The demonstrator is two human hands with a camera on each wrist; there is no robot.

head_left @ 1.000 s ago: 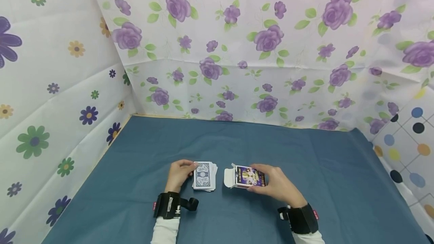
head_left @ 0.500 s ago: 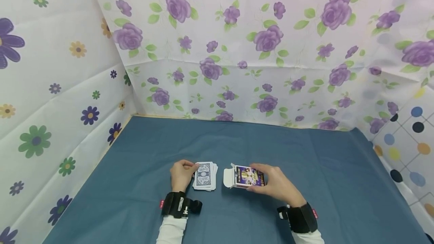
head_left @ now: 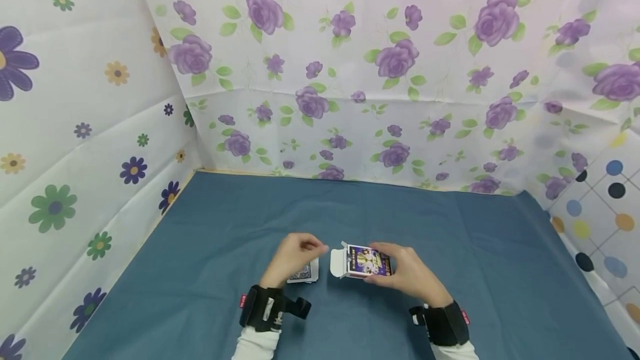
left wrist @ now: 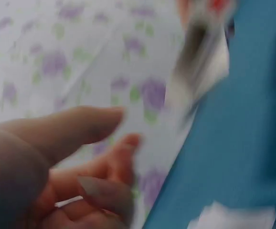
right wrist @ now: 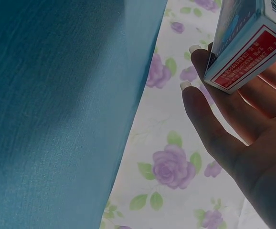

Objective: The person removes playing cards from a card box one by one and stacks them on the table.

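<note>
My right hand [head_left: 412, 274] grips a purple and white playing card box [head_left: 369, 261], thumb on its near side and fingers on its far side. The box's white flap [head_left: 338, 263] hangs out toward the left. My left hand [head_left: 294, 260] is over a stack of playing cards [head_left: 303, 274], hiding most of it, with its fingertips near the flap. In the left wrist view, thumb and forefinger stand a little apart with nothing seen between them; the other fingers are loosely curled. There the box [left wrist: 200, 62] and cards [left wrist: 236, 218] are blurred.
A blue cloth [head_left: 425, 215] covers the table. Flower-print sheets [head_left: 350, 76] rise behind it and on the left; a dotted sheet [head_left: 595, 221] stands on the right. Black straps with cameras [head_left: 442, 324] sit on both wrists.
My left hand has moved from the left edge of the card stack rightward over it, toward the box's flap. My right hand and the box have stayed in place.
</note>
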